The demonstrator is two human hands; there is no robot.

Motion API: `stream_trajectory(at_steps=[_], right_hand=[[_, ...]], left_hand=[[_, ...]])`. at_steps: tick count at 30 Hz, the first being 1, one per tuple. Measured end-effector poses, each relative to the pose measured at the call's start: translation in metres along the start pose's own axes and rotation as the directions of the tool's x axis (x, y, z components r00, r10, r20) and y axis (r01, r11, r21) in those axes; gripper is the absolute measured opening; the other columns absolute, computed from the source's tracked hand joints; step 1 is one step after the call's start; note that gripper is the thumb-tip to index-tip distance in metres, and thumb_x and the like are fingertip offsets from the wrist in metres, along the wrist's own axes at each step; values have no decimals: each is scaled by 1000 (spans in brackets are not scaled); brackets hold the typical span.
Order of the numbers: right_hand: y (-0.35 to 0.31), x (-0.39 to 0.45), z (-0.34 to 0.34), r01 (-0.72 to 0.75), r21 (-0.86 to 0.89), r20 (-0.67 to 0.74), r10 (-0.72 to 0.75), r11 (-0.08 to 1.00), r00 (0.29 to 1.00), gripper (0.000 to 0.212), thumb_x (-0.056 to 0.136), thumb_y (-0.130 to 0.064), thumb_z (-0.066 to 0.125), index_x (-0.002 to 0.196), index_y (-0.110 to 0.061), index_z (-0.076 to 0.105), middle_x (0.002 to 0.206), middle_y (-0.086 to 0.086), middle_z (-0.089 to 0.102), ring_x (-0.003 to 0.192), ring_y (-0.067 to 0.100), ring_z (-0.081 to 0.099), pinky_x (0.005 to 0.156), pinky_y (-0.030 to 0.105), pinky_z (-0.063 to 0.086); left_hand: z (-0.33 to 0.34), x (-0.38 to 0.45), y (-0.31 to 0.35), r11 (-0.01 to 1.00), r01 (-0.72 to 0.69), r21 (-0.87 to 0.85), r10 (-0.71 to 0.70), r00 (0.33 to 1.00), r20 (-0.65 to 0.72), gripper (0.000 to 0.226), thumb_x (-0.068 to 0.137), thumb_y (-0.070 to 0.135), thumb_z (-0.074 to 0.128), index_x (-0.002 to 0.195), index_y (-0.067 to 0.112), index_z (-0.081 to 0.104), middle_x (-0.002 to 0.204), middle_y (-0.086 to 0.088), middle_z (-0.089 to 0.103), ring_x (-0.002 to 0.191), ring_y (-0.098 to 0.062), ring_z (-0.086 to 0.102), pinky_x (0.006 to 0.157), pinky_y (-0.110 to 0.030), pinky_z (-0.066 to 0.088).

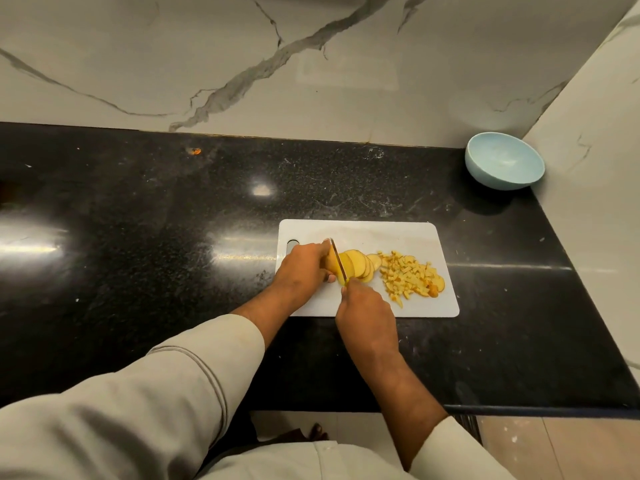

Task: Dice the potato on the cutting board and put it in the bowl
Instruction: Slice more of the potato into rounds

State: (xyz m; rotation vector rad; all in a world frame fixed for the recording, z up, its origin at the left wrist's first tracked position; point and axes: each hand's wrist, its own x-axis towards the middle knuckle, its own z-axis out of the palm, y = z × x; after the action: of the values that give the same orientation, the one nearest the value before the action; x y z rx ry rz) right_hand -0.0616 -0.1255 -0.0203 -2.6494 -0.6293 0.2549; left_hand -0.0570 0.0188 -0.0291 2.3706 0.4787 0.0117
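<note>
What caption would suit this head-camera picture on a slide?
Left hand steadies a potato while the right hand slices it with a knife; diced pieces wait, blue bowl empty.

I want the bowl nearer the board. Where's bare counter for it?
Bare counter lies between the cutting board and the wall, and between board and bowl. The board itself is crowded: left hand, right hand, knife, potato slices, dice.

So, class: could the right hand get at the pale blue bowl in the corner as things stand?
Probably yes: bare black counter lies between the right hand and the pale blue bowl, but that hand grips the knife.
</note>
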Motion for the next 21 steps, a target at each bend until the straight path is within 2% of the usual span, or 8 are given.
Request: stream_trajectory(at_steps=[3, 6, 9, 13, 17, 21], right_hand=[[-6, 3, 5, -14, 9, -7, 14, 1000, 1000, 16, 98, -15, 38, 104, -14, 52, 94, 6, 61, 79, 29, 59, 59, 32, 32], [-8, 4, 7, -24, 22, -19, 24, 999, 1000, 18, 98, -15, 37, 107, -14, 52, 95, 5, 61, 79, 28, 59, 58, 32, 31], [-8, 7, 9, -33, 30, -19, 34, 999, 999, 17, 97, -14, 37, 106, -14, 52, 93, 5, 61, 75, 26, 57, 57, 32, 31], [-7, 12, 13, -54, 17, -6, 54, 998, 999, 18, 98, -16, 38, 107, -14, 52, 94, 6, 62, 70, 23, 52, 58, 32, 35], [-9, 13, 14, -47, 4, 10, 47, 999, 999, 21, 99, -19, 37, 110, -13, 53, 96, 7, 63, 79, 26, 60, 59, 34, 39], [-12, 20, 7, -58, -21, 40, 58, 998, 998, 13, 96, -15, 39, 98, -12, 52, 88, 8, 60, 70, 27, 53, 57, 32, 30]], left_hand=[[0, 1, 2, 1000, 22, 0, -22, 1000, -8, 61, 74, 12, 76, 132, 18, 57, 76, 12, 49, 90, -20, 54, 82, -33, 47], [1, 1, 4, 1000, 22, 16, -22, 999, -39, 48, 74, 12, 75, 120, 19, 65, 69, 16, 42, 90, -21, 55, 72, -28, 41], [3, -2, 5, 999, 12, 46, -9, 998, -66, 41, 76, 13, 72, 116, 18, 65, 69, 16, 39, 85, -22, 55, 70, -28, 41], [3, -2, 6, 993, 4, 117, 4, 998, -67, 37, 83, 15, 64, 120, 18, 61, 74, 4, 52, 92, -28, 56, 69, -30, 42], [1, 1, 10, 976, -9, 218, 25, 997, -70, 36, 87, 17, 60, 123, 19, 58, 92, -8, 65, 97, -31, 56, 63, -29, 35], [0, 0, 9, 967, -37, 253, 59, 995, -77, 34, 93, 17, 51, 127, 18, 56, 93, -10, 66, 97, -32, 58, 63, -29, 35]])
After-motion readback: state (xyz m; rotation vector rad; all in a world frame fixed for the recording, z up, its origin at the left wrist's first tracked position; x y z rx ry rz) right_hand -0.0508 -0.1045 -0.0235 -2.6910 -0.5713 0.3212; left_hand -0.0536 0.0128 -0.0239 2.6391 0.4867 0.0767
